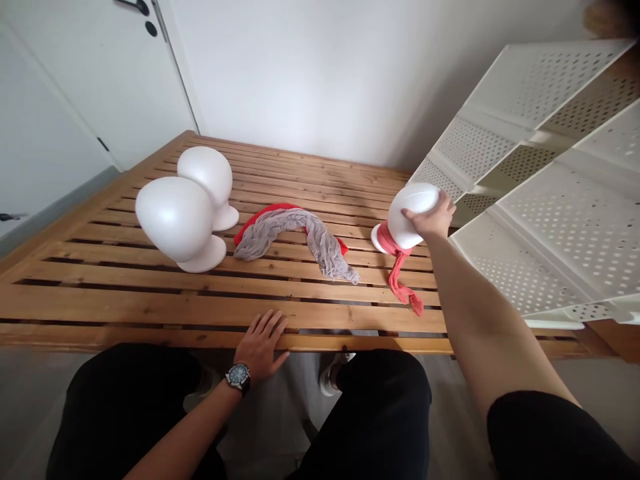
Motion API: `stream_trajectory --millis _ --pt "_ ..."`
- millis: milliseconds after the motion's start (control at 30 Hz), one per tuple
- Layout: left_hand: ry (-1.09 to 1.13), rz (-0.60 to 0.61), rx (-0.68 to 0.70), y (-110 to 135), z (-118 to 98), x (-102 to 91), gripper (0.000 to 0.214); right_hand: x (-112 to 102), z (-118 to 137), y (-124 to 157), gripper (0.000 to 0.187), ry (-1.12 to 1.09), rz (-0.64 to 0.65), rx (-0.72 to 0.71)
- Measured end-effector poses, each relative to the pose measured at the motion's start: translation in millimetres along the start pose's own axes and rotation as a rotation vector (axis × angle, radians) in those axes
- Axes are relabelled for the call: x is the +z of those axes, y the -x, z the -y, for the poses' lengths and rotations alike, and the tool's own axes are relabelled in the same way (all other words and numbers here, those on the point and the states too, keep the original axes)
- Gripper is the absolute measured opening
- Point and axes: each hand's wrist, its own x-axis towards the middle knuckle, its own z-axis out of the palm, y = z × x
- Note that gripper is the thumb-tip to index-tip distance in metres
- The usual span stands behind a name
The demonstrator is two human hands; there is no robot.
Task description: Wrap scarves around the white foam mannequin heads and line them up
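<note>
Right hand: our right hand (430, 219) sits over the top of a smooth white mannequin head (417, 200), fingers spread and curved around its egg-shaped dome, gripping it. The head leans to one side, near the right end of the counter, its flared base tilted.

Neck: a coral scarf (400, 273), thin and crumpled, wraps the neck and trails down onto the slats.

Left hand: our left hand (260, 345) lies open on the counter's front edge, fingers spread, holding nothing. A dark-strapped wristwatch (239, 377) circles the wrist.

Counter: a slatted pine counter (200, 303), knotty, with dark gaps between the slats.

Nearby: two more mannequin heads (173, 219) stand close together at the left. Between them and our right hand, a wrinkled grey scarf (305, 233) lies over a red scarf (265, 217). A white perforated shelf unit (565, 200) leans in at the right.
</note>
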Motion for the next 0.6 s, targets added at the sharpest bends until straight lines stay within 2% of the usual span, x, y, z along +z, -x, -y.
stream_trajectory --millis 100,233,433,600 --pt "-0.012 0.008 -0.005 -1.9 -3.5 -1.0 0.079 25.3 -10.9 -13.6 0.110 -0.016 0.014 0.037" --pt "-0.030 0.026 -0.015 -3.4 -3.6 -1.3 0.078 46.2 -19.6 -35.1 0.111 -0.029 0.039 0.039" --pt "-0.064 0.048 -0.022 -4.1 -3.4 -0.3 0.074 62.4 -20.7 -59.6 0.119 -0.077 0.120 0.099" --pt "-0.071 0.044 -0.022 -4.1 -3.6 0.5 0.074 72.2 -30.2 -72.1 0.116 -0.079 0.192 0.032"
